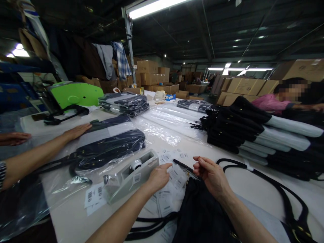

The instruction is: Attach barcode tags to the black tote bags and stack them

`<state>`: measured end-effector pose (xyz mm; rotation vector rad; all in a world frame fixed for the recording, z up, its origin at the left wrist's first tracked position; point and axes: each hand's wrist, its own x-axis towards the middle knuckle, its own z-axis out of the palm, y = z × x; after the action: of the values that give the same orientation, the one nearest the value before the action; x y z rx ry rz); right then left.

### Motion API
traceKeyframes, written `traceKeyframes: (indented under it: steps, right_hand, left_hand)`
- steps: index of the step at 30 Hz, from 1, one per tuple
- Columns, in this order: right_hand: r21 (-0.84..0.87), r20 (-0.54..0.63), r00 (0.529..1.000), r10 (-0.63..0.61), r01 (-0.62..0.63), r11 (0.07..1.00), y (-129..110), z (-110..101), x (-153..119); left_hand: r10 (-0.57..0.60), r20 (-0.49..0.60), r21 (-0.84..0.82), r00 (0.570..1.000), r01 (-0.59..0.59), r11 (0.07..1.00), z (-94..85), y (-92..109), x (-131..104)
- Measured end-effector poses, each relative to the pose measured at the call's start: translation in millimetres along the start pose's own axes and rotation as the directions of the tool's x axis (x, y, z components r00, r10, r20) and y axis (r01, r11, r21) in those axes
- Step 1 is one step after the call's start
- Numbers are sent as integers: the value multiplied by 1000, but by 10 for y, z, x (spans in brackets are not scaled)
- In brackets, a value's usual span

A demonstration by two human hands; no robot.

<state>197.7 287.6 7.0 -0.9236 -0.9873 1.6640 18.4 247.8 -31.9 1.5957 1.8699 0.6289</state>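
Note:
My left hand (159, 178) is beside a grey tape dispenser (133, 173), its index finger stretched out and the others bent, with nothing visible in it. My right hand (211, 175) is raised over a black bag (199, 212), thumb and fingertips pinched together; anything between them is too small to make out. Loose printed paper labels (165, 199) lie under and around my left hand, and more labels (94, 197) are left of the dispenser. A thin dark strip (184, 166) lies between my hands. The bag's black straps (152, 221) curve across the table below my left forearm.
At left, another person's hand (76, 131) rests on a dark bag in clear plastic (111, 143); a second hand (15, 138) is near the edge. Wrapped bags (124, 103) are stacked behind. Black bags (240, 131) are piled right, near a person in pink (270, 103).

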Motion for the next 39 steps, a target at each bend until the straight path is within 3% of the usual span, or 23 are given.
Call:
traceKeyframes:
  steps: [4,8,14,16,20,24,26,35,39]
  right_hand:
    - [-12,18,1000,12,-12,1000,-13,22,-17]
    - [-6,47,999,10,-10,1000,-13,56,-63]
    - [-1,75,997,14,-14,1000,-23,76,-160]
    - [3,68,998,12,-13,1000,-27,66,-168]
    - [6,38,999,11,-11,1000,-17,31,-138]
    - [21,-15,999,39,-38,999,38,-29,-90]
    - [28,-34,998,62,-61,998,77,-65,-77]
    - [-39,-83,986,146,-149,988,333,-91,-98]
    - [-310,-6,991,136,-131,942,564,-2,-60]
  left_hand:
    - [89,14,155,996,-90,984,-17,140,-62]
    - [87,-116,285,989,-51,957,97,275,-98]
    - [113,-259,325,959,-23,945,265,311,-29]
    - [77,-239,236,968,-19,972,258,299,16]
    - [2,-69,-31,998,-4,1000,196,237,115]
    - [10,103,-393,995,31,919,143,145,177]
    - [-20,146,-459,989,86,884,138,106,186]
    - [-94,48,-515,994,105,851,169,36,137]
    - [-104,12,-552,995,93,828,132,65,103]
